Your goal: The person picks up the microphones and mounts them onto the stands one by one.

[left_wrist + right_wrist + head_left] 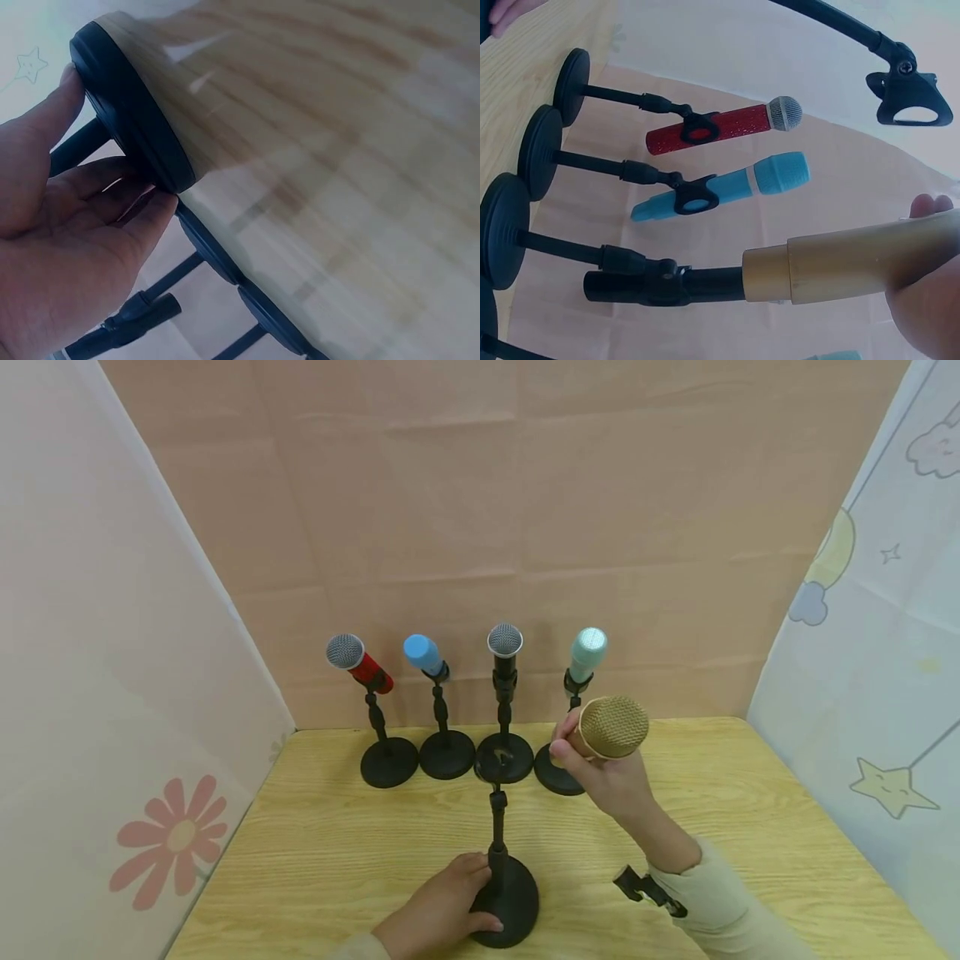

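Observation:
My right hand (617, 787) holds a gold microphone (615, 727) by its handle, raised above the right part of the table with its mesh head toward me. In the right wrist view the bare end of its gold handle (840, 262) points left. At the front, my left hand (442, 897) grips the round black base of a microphone stand (519, 902), thumb and fingers at its edge, as the left wrist view also shows. This stand's clip (911, 101) holds nothing. The gold microphone is apart from it, to the right.
Behind stand several black stands in a row, bearing a red microphone (367, 672), a blue microphone (422, 653), a black microphone (505, 642) and a mint microphone (588, 653). The wooden table (315, 860) is bounded by fabric walls (480, 527) at the back and sides.

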`<state>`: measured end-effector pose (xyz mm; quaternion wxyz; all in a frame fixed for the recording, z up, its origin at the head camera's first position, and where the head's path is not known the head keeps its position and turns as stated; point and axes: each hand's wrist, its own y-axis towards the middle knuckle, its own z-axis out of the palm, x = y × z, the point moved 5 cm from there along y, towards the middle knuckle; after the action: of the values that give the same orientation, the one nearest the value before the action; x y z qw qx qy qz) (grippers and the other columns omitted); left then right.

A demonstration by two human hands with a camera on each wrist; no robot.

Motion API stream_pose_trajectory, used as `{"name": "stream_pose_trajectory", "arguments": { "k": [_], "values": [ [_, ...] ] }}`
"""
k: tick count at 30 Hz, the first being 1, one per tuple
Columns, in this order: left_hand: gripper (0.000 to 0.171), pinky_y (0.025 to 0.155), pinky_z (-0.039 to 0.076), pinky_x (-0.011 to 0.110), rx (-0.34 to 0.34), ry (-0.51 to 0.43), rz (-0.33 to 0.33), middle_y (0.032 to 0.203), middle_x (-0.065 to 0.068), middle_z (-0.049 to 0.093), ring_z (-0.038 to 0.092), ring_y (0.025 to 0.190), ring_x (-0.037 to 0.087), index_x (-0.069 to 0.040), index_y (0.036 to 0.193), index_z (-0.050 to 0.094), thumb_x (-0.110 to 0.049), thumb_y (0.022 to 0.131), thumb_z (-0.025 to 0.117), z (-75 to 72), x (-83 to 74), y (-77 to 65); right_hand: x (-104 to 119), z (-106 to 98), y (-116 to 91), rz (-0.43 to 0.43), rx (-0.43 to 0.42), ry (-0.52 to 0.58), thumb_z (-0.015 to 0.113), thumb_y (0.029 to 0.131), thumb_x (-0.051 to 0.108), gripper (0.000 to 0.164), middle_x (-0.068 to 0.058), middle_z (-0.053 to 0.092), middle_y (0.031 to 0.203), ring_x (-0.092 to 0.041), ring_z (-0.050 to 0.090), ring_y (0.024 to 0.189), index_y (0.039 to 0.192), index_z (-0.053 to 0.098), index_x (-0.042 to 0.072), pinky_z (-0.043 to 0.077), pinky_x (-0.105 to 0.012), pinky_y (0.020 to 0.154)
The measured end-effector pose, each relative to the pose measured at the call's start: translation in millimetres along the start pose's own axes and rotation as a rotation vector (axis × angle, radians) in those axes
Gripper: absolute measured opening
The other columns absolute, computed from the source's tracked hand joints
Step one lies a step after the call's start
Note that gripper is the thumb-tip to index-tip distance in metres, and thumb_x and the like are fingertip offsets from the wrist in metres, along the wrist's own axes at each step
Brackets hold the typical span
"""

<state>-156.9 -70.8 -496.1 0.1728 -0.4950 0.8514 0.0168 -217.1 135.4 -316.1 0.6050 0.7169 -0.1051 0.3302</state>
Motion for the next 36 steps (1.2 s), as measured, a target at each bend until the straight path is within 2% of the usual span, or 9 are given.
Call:
{"name": "stream_pose_trajectory", "arguments": {
  "k": [7, 13, 17, 22, 24, 26, 29, 32, 36],
  "values": [
    [0.062, 0.104, 0.049, 0.028, -0.017, -0.024, 0.089, 0.142, -0.001, 0.055, 0.052, 0.133, 0.014, -0.009, 0.13, 0.067, -0.052, 0.087, 0.074, -0.1, -8.4, 4.8, 4, 13, 10, -0.049, 0.039, 0.167, 0.069, 0.096, 0.004, 0.027, -0.001, 0.064, 0.094, -0.015, 0.058, 0.08, 0.099, 0.05, -0.014, 0.054, -0.023, 0.07],
    [0.061, 0.106, 0.049, 0.03, -0.017, -0.038, 0.149, 0.145, 0.001, 0.054, 0.051, 0.136, 0.017, -0.012, 0.134, 0.065, -0.051, 0.087, 0.074, -0.4, -12.6, 11.8, 7, 23, 15, -0.02, 0.052, 0.179, 0.071, 0.097, 0.019, 0.042, -0.001, 0.064, 0.102, -0.012, 0.062, 0.091, 0.105, 0.046, -0.013, 0.057, -0.023, 0.078],
    [0.063, 0.107, 0.048, 0.033, -0.014, -0.051, 0.172, 0.149, 0.003, 0.052, 0.05, 0.138, 0.019, -0.013, 0.138, 0.063, -0.051, 0.089, 0.072, 2.1, -13.9, 15.9, 7, 27, 17, -0.006, 0.053, 0.14, 0.072, 0.096, 0.024, 0.041, 0.001, 0.064, 0.104, -0.013, 0.062, 0.094, 0.107, 0.05, -0.009, 0.056, -0.024, 0.082],
    [0.065, 0.109, 0.047, 0.033, -0.024, -0.066, 0.209, 0.15, 0.004, 0.052, 0.048, 0.14, 0.021, -0.01, 0.14, 0.061, -0.05, 0.09, 0.071, 2.9, -16.4, 20.6, 9, 30, 21, -0.005, 0.034, 0.026, 0.072, 0.095, 0.032, 0.031, 0.005, 0.064, 0.106, -0.011, 0.062, 0.098, 0.111, 0.06, 0.009, 0.054, -0.021, 0.085],
    [0.066, 0.11, 0.046, 0.033, -0.009, -0.078, 0.197, 0.151, 0.003, 0.051, 0.047, 0.141, 0.02, -0.011, 0.14, 0.061, -0.051, 0.089, 0.071, 3.2, -17.2, 23.3, 10, 31, 21, -0.003, 0.017, -0.001, 0.073, 0.094, 0.036, 0.031, 0.006, 0.063, 0.107, -0.01, 0.062, 0.1, 0.112, 0.061, 0.013, 0.054, -0.021, 0.086],
    [0.067, 0.111, 0.045, 0.033, 0.012, -0.086, 0.176, 0.152, 0.002, 0.05, 0.045, 0.142, 0.02, -0.011, 0.141, 0.06, -0.051, 0.088, 0.072, 3.6, -18.2, 26.0, 11, 32, 22, 0.006, 0.001, -0.003, 0.074, 0.094, 0.037, 0.033, 0.004, 0.062, 0.108, -0.01, 0.062, 0.1, 0.111, 0.06, 0.012, 0.054, -0.021, 0.086],
    [0.068, 0.112, 0.044, 0.034, 0.038, -0.079, 0.149, 0.153, 0.002, 0.049, 0.044, 0.143, 0.019, -0.012, 0.141, 0.06, -0.051, 0.087, 0.073, 4.2, -19.7, 29.3, 10, 35, 22, 0.028, -0.019, -0.006, 0.075, 0.093, 0.037, 0.041, -0.002, 0.061, 0.106, -0.014, 0.061, 0.096, 0.108, 0.059, 0.003, 0.053, -0.022, 0.085],
    [0.068, 0.113, 0.042, 0.034, 0.055, -0.064, 0.131, 0.154, 0.001, 0.048, 0.043, 0.144, 0.018, -0.013, 0.142, 0.06, -0.05, 0.087, 0.074, 5.5, -20.2, 31.9, 10, 40, 19, 0.023, -0.025, -0.081, 0.073, 0.094, 0.038, 0.049, -0.007, 0.06, 0.106, -0.015, 0.059, 0.096, 0.108, 0.057, -0.005, 0.051, -0.023, 0.086],
    [0.067, 0.113, 0.042, 0.034, 0.071, -0.071, 0.112, 0.155, -0.001, 0.047, 0.043, 0.144, 0.018, -0.014, 0.141, 0.06, -0.05, 0.087, 0.074, 9.0, -19.2, 33.6, 11, 45, 13, -0.022, -0.05, -0.202, 0.071, 0.096, 0.041, 0.053, -0.005, 0.062, 0.108, -0.013, 0.06, 0.102, 0.115, 0.057, -0.007, 0.05, -0.022, 0.091]
  ]
}}
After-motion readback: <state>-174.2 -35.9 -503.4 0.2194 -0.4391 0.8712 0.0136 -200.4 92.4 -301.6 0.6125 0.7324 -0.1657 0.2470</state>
